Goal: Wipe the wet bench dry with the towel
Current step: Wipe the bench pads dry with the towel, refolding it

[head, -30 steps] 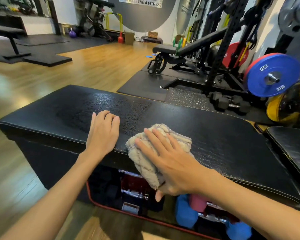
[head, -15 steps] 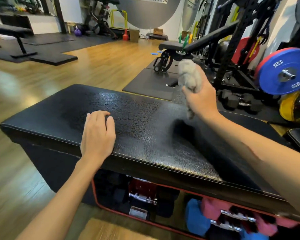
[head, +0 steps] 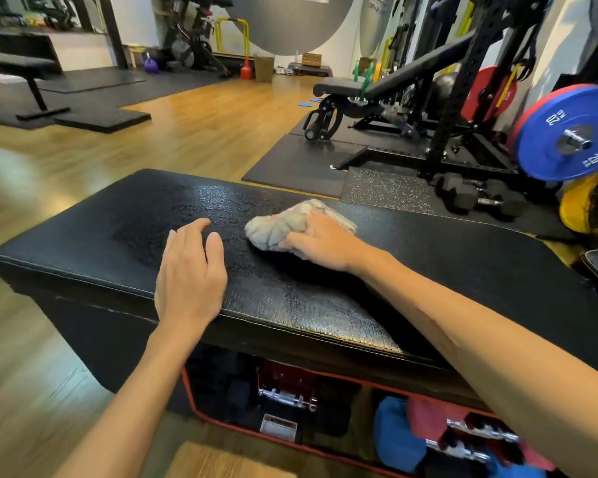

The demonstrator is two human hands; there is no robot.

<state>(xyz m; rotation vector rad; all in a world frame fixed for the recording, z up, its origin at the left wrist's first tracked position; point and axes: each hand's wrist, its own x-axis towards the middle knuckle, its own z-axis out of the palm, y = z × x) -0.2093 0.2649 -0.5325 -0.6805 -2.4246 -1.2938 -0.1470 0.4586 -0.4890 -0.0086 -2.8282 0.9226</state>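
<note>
Head view: the right hand (head: 320,244) has its grip curled around a bunched towel (head: 283,224) pressed on the black table (head: 446,257), beside a wet patch. The left hand (head: 189,274) rests flat on the table, fingers relaxed. The shelf (head: 290,439) beneath holds dumbbells (head: 399,432).

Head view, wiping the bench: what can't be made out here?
- Underside of the towel: hidden beneath the right hand gripping it.
- Bench right end: cut off by the frame edge.
- Bench surface below the left hand: covered, wetness unknown.
- Items stored below the bench: dark, blurred.
</note>
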